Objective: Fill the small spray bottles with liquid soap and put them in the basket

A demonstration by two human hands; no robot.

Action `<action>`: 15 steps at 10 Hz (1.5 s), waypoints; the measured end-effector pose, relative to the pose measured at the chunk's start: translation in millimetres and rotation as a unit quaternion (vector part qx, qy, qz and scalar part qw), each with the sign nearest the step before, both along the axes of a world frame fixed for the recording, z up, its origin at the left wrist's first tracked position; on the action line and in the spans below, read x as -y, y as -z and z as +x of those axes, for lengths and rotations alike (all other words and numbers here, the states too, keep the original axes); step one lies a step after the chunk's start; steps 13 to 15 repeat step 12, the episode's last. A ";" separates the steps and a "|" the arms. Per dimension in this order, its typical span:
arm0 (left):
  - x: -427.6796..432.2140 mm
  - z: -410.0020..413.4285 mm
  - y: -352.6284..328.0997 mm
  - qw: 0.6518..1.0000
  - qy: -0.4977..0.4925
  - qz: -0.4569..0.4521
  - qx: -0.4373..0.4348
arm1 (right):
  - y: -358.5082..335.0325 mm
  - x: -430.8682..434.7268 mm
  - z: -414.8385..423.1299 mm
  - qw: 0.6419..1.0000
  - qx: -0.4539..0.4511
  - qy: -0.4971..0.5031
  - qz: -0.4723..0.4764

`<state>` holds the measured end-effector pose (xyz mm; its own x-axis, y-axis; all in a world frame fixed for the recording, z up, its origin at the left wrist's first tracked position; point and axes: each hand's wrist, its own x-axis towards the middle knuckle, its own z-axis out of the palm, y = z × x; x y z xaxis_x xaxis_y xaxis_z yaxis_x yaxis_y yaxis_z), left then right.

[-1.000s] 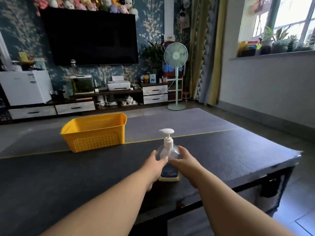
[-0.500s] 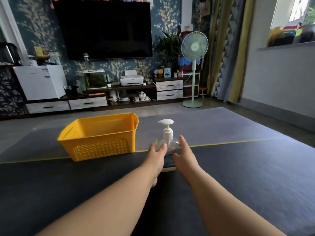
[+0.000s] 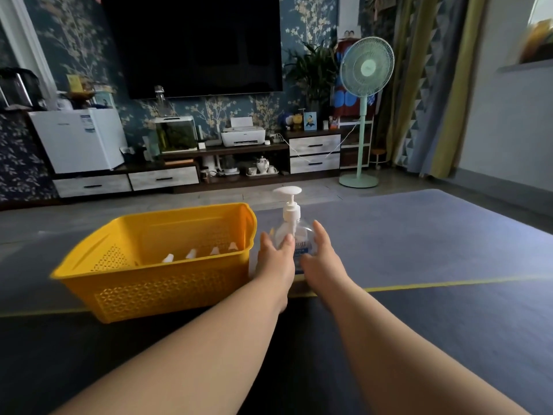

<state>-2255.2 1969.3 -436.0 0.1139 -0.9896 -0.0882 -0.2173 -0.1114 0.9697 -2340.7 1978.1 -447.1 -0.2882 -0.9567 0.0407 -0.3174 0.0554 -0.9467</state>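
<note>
A clear liquid soap bottle (image 3: 302,233) with a white pump stands upright on the dark table (image 3: 449,330), just right of the yellow basket (image 3: 179,214). My left hand (image 3: 273,260) holds the bottle's left side, with the thumb lying across its front. Straight fingers of my right hand (image 3: 323,259) press against the bottle's right side. Inside the basket, the white tops of several small spray bottles (image 3: 191,253) show in a row; the basket's front wall hides their bodies.
The basket and the soap bottle stand close to the table's far edge, which has a yellow strip (image 3: 449,283). Beyond it lies a grey-blue rug (image 3: 419,229), then a TV cabinet (image 3: 239,151) and a standing fan (image 3: 363,115).
Both hands have carried the soap bottle away from me and to the left, so it now stands right beside the basket. The spray bottle tops inside the basket have come into view.
</note>
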 end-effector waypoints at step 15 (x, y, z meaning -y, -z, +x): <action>-81.2 12.1 -58.3 1.000 -0.008 0.002 0.016 | -68.8 -63.1 15.2 0.999 0.013 0.000 0.040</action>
